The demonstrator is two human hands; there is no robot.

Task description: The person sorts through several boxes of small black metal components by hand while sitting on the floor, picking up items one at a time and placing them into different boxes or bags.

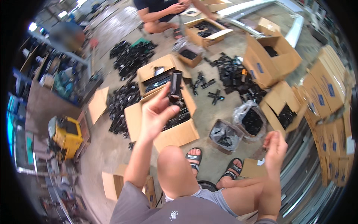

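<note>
My left hand (154, 115) is raised over an open cardboard box (178, 135), its thumb and fingers closed on a short black plastic piece (176, 83) that stands upright. Inside that box lie many shiny black parts (178, 120), partly hidden by the hand. Off to the right, my right hand (275, 148) is held up with its fingers curled together. Whatever lies between those fingers is too small to make out. Nearest to it are a carton of black parts (286, 116) and a bag-lined container of black parts (252, 122).
Black parts (121, 108) are heaped left of the box, with another pile (238, 76) to the right. A smaller bag-lined box (225, 136) stands before my feet. Another person (160, 15) crouches at the far side. Flattened cartons (328, 86) and long metal profiles (302, 183) line the right.
</note>
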